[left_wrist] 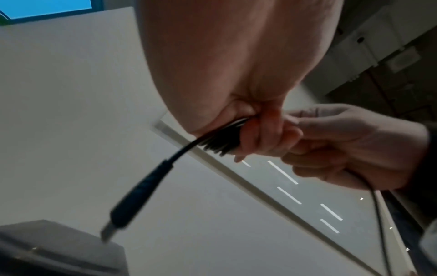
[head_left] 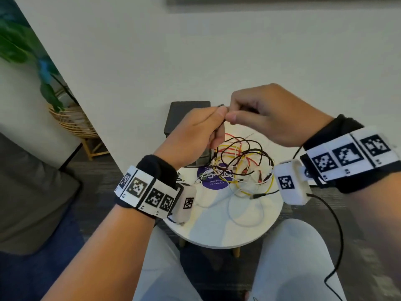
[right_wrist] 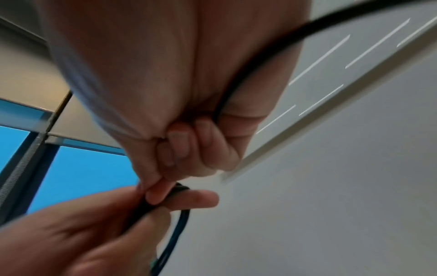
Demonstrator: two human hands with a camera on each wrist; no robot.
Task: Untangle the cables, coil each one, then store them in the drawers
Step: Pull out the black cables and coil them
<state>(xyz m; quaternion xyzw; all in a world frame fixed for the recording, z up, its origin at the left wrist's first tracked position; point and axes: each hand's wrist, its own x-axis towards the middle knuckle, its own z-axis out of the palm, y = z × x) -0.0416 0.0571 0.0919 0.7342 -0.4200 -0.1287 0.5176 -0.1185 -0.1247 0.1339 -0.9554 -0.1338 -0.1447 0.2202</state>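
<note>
Between the curled fingers of the left hand [head_left: 191, 129], a bundle of thin black cable [left_wrist: 217, 143] is gripped; most loops are hidden inside the fist, and its plug [left_wrist: 139, 194] hangs blurred below. The right hand [head_left: 275, 114], raised level and touching, pinches the same cable. Beneath the fingers, tangled red, yellow, black and white wires [head_left: 240, 164] lie on the round white table [head_left: 219, 233].

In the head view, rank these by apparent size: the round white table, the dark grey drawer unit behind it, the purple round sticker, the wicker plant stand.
1. Round white table.
2. Dark grey drawer unit, partly hidden by the left hand.
3. Wicker plant stand; partly hidden, so nearly level with the unit.
4. Purple round sticker, cables overlapping it.
</note>
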